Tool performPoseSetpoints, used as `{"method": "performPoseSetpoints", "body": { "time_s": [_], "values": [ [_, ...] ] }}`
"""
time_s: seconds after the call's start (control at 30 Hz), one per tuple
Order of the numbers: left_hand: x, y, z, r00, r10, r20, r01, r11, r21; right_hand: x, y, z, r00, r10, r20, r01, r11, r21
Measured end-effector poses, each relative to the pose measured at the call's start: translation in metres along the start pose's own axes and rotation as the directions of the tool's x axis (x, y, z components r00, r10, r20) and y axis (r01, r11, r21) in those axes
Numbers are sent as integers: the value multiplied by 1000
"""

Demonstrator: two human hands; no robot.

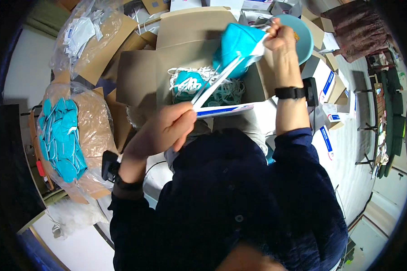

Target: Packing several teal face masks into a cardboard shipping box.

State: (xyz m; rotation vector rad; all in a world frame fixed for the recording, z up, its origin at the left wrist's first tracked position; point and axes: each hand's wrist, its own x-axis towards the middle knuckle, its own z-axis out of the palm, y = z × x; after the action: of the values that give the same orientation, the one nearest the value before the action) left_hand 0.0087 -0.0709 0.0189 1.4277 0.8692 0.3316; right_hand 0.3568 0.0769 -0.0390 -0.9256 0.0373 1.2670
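A teal cup-shaped face mask hangs tilted over an open cardboard box. My right hand, closed, pinches the mask at its white edge on the right. White elastic straps run taut from the mask down to my left hand, whose fingers are closed on their lower end. Inside the box lie more teal masks with tangled white straps. The exact grip of my right fingers is partly hidden.
On the left, a plastic-lined carton holds a pile of teal mask pieces. Behind it, a clear bag contains white packets. A light-blue bowl is beyond my right hand. White-and-blue boxes crowd the right side.
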Motion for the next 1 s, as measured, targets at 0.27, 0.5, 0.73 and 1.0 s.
{"method": "performPoseSetpoints", "body": {
  "time_s": [0.27, 0.5, 0.73, 1.0],
  "values": [
    [74, 13, -18, 944, 257, -208, -157, 902, 402, -64, 45, 24, 792, -15, 610, 138, 978, -156],
    [94, 17, -23, 989, 141, 32, -144, 983, 118, -83, 42, 6, 731, -127, 671, 395, 880, -265],
    [131, -22, -27, 995, -6, -97, 65, 783, 618, -95, 44, -1, 759, -189, 623, 422, 871, -250],
    [152, -99, 5, 949, -265, -171, 236, 238, 942, -100, 43, -1, 786, -178, 591, 437, 837, -329]
  ]
}}
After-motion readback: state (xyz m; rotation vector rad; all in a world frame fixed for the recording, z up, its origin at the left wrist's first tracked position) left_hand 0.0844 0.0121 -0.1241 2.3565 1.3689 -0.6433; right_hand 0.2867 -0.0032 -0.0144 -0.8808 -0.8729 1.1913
